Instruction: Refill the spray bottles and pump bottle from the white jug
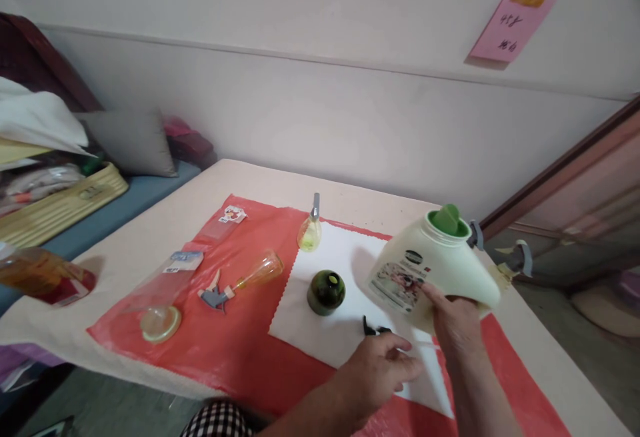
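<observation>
Our right hand (457, 324) grips the pale jug (413, 267) at the scene's right, wrapped round its handle (484, 290); our left hand (375, 370) has fingers loosely spread. Probably stiff, slickish plastic, heavy if full: we'd hold handle plus belly.

Through the head camera I see the right hand (459, 320) gripping a pale jug (400, 267) with an open green spout. Left of it, the left hand (380, 367) has its fingers loosely spread, close to a small black piece (369, 328); I can't tell whether they touch. Beyond the left hand, a dark green bottle (326, 294) stands on a white sheet (297, 320). Farther left of that hand, a clear bottle (264, 267) lies tipped over on red sheeting (245, 354).
</observation>
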The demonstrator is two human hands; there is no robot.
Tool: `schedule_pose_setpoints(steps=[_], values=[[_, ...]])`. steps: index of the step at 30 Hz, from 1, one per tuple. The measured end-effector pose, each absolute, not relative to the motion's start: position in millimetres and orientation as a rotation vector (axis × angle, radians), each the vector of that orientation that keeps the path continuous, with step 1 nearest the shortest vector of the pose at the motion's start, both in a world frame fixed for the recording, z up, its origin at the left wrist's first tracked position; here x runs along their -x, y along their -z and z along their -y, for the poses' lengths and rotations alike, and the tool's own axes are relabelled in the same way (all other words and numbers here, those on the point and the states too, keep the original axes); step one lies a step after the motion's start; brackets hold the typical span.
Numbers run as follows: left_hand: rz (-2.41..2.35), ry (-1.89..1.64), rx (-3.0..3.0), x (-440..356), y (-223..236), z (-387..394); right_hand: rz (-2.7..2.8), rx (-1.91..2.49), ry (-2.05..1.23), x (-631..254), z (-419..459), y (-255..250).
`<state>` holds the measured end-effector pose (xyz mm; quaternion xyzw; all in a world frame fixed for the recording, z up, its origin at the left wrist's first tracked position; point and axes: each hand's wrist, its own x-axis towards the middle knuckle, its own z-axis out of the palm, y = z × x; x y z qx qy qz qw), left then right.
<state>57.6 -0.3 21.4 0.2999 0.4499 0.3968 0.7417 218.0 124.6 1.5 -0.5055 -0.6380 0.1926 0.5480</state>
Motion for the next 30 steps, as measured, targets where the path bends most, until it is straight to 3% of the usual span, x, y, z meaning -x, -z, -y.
schedule_pose_setpoints(steps=[4, 11, 20, 24, 30], values=[[-1.037, -0.855, -0.831, -50, -15, -4, 1.070, 1.269, -0.717, -190, -141, 6], [-1.146, -0.734, -1.089, -41, -10, -4, 1.077, 1.380, -0.707, -178, -168, 40], [-1.211, -0.881, -1.221, -13, -13, -15, 1.515, 1.694, -0.506, -195, -136, 38], [-1.459, -1.161, -1.124, 28, -29, -26, 1.893, 1.820, -0.426, -197, -98, 22], [-1.783, -1.138, -1.242, 64, -13, -34, 2.331, 1.901, -0.472, -176, -68, 21]])
